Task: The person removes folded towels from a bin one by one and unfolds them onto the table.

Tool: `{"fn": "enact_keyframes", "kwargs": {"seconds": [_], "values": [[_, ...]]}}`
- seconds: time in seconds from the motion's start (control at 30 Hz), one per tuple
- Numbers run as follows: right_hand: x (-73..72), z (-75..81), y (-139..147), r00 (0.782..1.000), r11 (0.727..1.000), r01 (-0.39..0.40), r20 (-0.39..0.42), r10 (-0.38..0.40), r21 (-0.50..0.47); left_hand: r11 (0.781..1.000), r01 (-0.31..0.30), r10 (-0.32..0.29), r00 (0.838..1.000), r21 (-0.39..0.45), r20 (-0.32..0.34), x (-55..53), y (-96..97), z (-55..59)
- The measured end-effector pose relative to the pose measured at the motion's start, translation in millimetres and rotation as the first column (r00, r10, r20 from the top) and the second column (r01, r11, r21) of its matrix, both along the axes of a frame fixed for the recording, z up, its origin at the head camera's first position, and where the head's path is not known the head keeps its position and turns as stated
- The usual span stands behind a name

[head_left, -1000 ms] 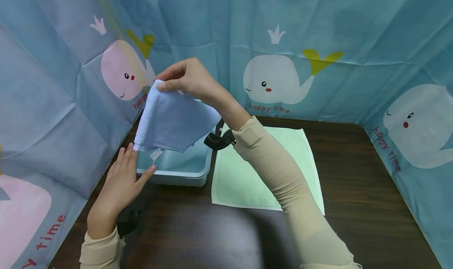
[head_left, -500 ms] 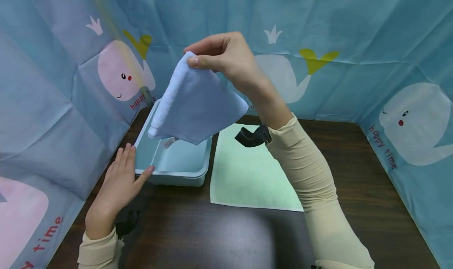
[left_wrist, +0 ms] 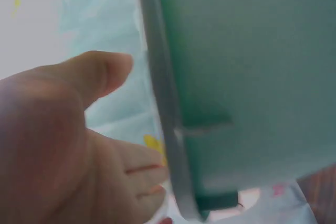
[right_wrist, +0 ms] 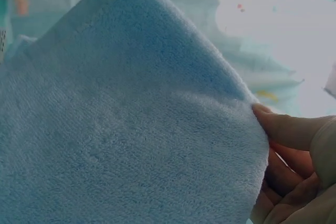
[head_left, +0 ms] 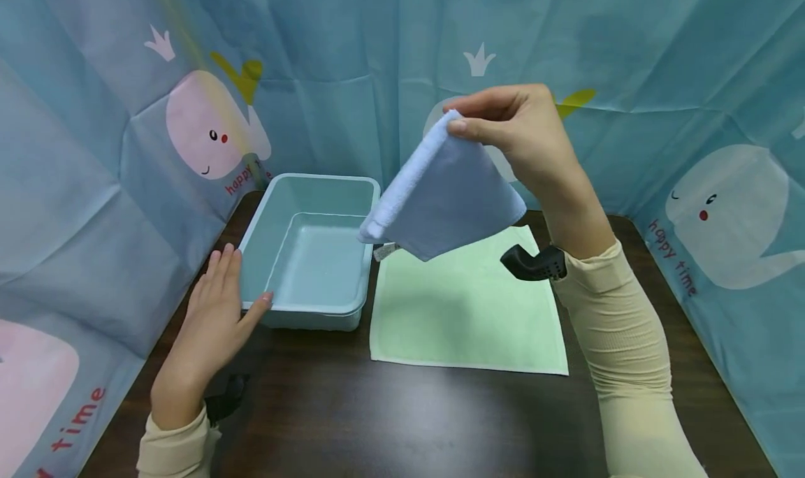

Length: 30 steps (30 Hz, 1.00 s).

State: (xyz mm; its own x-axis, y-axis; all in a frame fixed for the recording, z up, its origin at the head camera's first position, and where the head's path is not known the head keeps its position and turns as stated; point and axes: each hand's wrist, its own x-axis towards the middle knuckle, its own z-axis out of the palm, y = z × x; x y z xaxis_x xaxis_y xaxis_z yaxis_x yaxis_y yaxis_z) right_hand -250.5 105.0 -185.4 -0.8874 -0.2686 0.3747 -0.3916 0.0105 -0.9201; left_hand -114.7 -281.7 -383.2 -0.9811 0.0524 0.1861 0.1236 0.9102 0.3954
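One blue bin (head_left: 314,320) sits on the table (head_left: 365,422), its top wide open, so its pale walls and floor show inside. There are two cloths. One green cloth (head_left: 468,317) lies flat on the table to the right of the bin. One blue cloth (head_left: 449,191) hangs in the air, mostly over the green one. The person's right hand (head_left: 518,125) pinches its top corner between thumb and fingers. That corner points up, and a thick edge slants down to the left, where one white tag (head_left: 386,251) pokes out. The blue cloth is longest from side to side. The left hand (head_left: 207,317) is at the bin's near left corner, its fingers straight and free.
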Motion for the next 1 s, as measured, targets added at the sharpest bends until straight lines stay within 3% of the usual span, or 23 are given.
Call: {"fn": "enact_keyframes", "kwargs": {"seconds": [0.1,0.23,0.33,0.43,0.6,0.73,0.8,0.9,1.0], "values": [[1.1,-17.3,22,0.997,0.996,0.077,0.009,-0.078,0.053,0.998,0.068,-0.07,0.991,-0.016,-0.117,-1.5,14.8,6.5],[5.6,-41.0,50,0.982,0.974,0.185,0.015,-0.189,0.132,0.98,0.189,-0.198,0.955,-0.061,-0.219,-2.4,43.2,16.3],[12.2,-57.4,70,0.969,0.961,0.237,0.035,-0.244,0.143,0.951,0.289,-0.308,0.915,-0.108,-0.262,-2.4,68.0,20.2],[20.8,-71.7,89,0.954,0.951,0.284,0.064,-0.293,0.124,0.907,0.393,-0.421,0.863,-0.154,-0.279,-2.7,93.2,21.7],[35.8,-91.3,112,0.919,0.919,0.376,0.077,-0.386,0.117,0.819,0.531,-0.571,0.789,-0.217,-0.226,-5.9,130.9,18.8],[50.3,-103.3,125,0.903,0.907,0.416,0.082,-0.421,0.068,0.76,0.598,-0.645,0.742,-0.257,-0.182,-12.0,152.6,8.6],[58.6,-107.1,130,0.905,0.909,0.417,0.089,-0.417,0.017,0.738,0.62,-0.669,0.723,-0.268,-0.17,-15.5,161.0,3.3],[70.3,-111.2,136,0.912,0.911,0.405,0.104,-0.397,-0.076,0.714,0.64,-0.692,0.708,-0.284,-0.142,-20.2,170.7,-3.8],[82.5,-112.6,138,0.9,0.898,0.431,0.111,-0.422,-0.085,0.69,0.663,-0.712,0.693,-0.291,-0.109,-24.1,179.2,-9.5]]}}
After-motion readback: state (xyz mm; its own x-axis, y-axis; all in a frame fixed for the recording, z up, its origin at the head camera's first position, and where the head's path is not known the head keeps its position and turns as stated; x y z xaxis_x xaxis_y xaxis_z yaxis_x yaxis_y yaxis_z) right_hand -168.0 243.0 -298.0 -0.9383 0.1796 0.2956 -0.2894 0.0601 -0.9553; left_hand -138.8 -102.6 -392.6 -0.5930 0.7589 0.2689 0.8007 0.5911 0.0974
